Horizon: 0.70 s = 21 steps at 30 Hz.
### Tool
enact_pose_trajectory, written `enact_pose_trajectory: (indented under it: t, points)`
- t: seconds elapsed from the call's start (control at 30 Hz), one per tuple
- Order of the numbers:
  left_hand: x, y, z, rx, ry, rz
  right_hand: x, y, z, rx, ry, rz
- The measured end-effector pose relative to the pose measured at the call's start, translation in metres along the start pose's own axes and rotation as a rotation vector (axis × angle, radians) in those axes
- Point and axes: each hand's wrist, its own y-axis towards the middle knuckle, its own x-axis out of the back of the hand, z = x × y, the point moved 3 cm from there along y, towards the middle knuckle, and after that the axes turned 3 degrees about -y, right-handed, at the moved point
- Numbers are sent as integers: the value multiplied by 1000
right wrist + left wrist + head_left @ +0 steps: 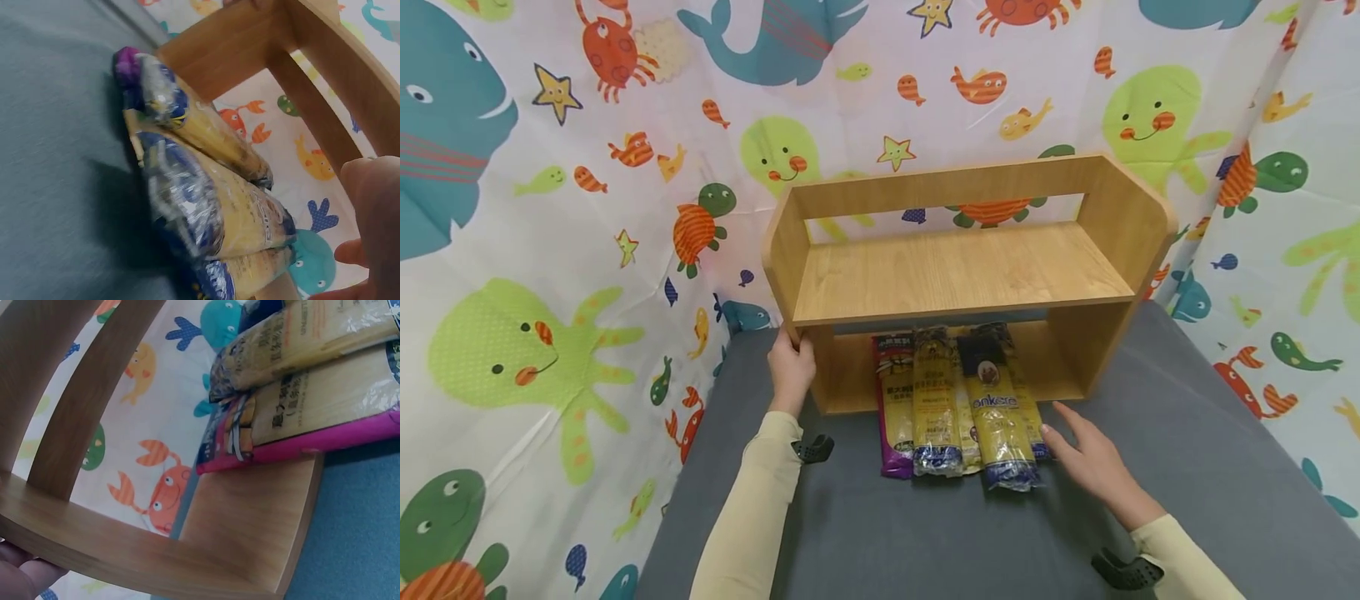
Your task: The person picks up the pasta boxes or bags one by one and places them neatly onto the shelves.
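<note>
On the grey surface [857, 533], a wooden shelf [955, 271] stood before a cloth [850, 104] printed with sea animals. Packets [996, 417], apparently of pasta, lay close together in its lower compartment, their far ends over the lower board [853, 383] and their near ends jutting past its front edge. One with a purple end [897, 404] lay leftmost; toward the right, a packet with a dark panel lay partly over its neighbours. The left hand [792, 373] gripped the front edge of the shelf's left side. The right hand [1093, 462], fingers spread and holding nothing, was just beside the rightmost packet; whether its fingertips touched the wrapper could not be told.

The step in hand was judged to be the handling of the packets while the shelf was steadied. Good execution called for a firm left grip, so that the light-looking frame would not slide or twist, and for a right hand placed low and flat along the outer packet, so that any push was shared by the row. The overlapping packet deserved separate care: its slick wrapper could have slipped sideways, and its contents probably would have snapped under a hard squeeze.
</note>
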Motion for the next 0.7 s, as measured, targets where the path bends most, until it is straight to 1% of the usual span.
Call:
enact_pose_trajectory:
  t: [0.1, 0.2, 0.3, 0.4, 0.43, 0.6, 0.67, 0.7]
  points:
    - [-1, 0, -2, -24, 1, -7, -3, 19, 3, -66, 74, 54]
    - [-1, 0, -5, -32, 0, -15, -10, 38, 5, -137, 156, 116]
    - [-2, -1, -5, -19, 2, -6, -19, 54, 4, -176, 247, 162]
    - [-3, -1, -4, -7, 0, 7, -27, 66, 3, -186, 283, 177]
    - [-3, -1, -3, -6, 1, 8, -29, 70, 3, -183, 279, 185]
    - [-1, -1, -3, -32, 10, -29, -36, 80, 15, -97, 106, 181]
    - [-1, -2, -3, -29, 9, -25, -38, 81, 21, -77, 61, 169]
    - [-1, -2, -3, -23, 8, -17, -38, 81, 24, -72, 55, 163]
